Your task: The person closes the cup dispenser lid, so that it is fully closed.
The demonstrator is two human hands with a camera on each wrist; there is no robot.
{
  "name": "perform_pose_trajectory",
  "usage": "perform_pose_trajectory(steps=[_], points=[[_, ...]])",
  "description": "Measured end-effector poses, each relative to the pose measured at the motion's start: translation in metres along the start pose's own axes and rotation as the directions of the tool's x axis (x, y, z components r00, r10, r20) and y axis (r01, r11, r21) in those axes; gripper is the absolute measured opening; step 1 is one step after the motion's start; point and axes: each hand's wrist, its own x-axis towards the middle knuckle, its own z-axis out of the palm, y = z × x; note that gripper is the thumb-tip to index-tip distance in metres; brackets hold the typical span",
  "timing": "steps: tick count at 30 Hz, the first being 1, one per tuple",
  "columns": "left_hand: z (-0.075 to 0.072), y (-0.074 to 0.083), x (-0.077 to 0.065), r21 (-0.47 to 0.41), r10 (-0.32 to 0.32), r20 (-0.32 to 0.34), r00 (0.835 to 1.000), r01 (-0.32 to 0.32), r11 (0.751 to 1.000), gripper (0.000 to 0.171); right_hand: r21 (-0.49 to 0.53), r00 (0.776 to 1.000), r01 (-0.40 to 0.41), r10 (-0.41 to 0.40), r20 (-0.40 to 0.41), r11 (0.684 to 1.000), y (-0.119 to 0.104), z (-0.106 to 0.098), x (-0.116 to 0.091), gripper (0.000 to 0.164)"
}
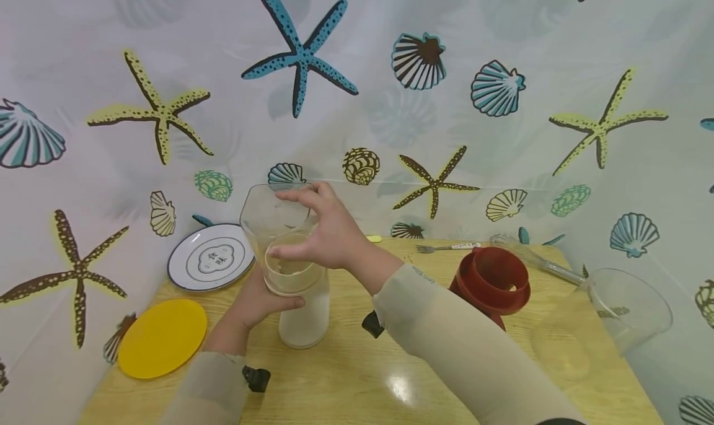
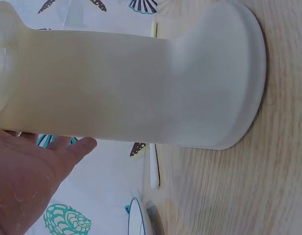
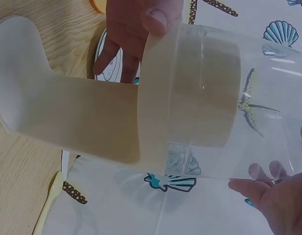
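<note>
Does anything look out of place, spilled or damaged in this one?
Nothing clearly stands out. No spill or breakage shows on the table, and the clear container looks lined up with the cream stand, its lower end fitted around the stand's top.

Pale sleeves [image 1: 463,338], black wrist pieces [image 1: 256,379]

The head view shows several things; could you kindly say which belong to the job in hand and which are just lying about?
In the job:
clear container, in the right hand
cream stand, in the left hand

Apparently lying about:
white plate
yellow disc
fork
whisk
clear cup
red holder, though it might belong
</note>
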Motion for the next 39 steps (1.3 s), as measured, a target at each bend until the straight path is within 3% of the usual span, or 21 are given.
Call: perform_pose_trajectory(steps=[5,13,17,22,25,28,33,39], points=[[-0.006,0.003,-0.002,0.044,-0.016,0.025,1.000,0.015,0.999,0.097,0.020,1.000,-0.013,0.013,0.009,1.000,-0.001,0.006,0.005,0.077],[-0.012,0.010,-0.001,0.038,-0.023,0.051,0.998,0.021,0.999,0.093,0.050,1.000,-0.017,0.015,0.024,0.999,-0.003,0.016,0.010,0.077],[-0.008,0.024,-0.002,0.034,-0.026,0.057,0.998,0.024,0.999,0.090,0.065,0.996,-0.009,0.003,0.090,0.998,0.000,0.013,0.009,0.082],[-0.005,0.036,-0.002,0.085,-0.034,0.028,0.999,0.031,0.996,0.104,-0.053,0.972,0.026,-0.013,0.236,0.998,0.004,0.002,0.009,0.100],[-0.006,0.036,-0.001,0.088,-0.038,0.019,0.999,0.037,0.995,0.107,-0.108,0.959,0.052,-0.019,0.282,0.993,0.005,-0.001,0.010,0.109],[-0.006,0.034,0.000,0.056,-0.044,0.032,0.999,0.043,0.998,0.108,-0.119,0.966,0.048,-0.016,0.257,0.992,0.005,0.002,0.010,0.111],[-0.006,0.034,0.001,0.062,-0.016,0.046,0.999,0.013,0.998,0.106,-0.128,0.990,0.032,-0.014,0.139,0.991,0.006,0.011,0.008,0.108],[-0.004,0.037,0.000,0.084,-0.012,0.042,0.999,0.009,0.996,0.095,-0.063,0.999,0.042,-0.041,0.023,0.997,0.009,0.012,0.003,0.101]])
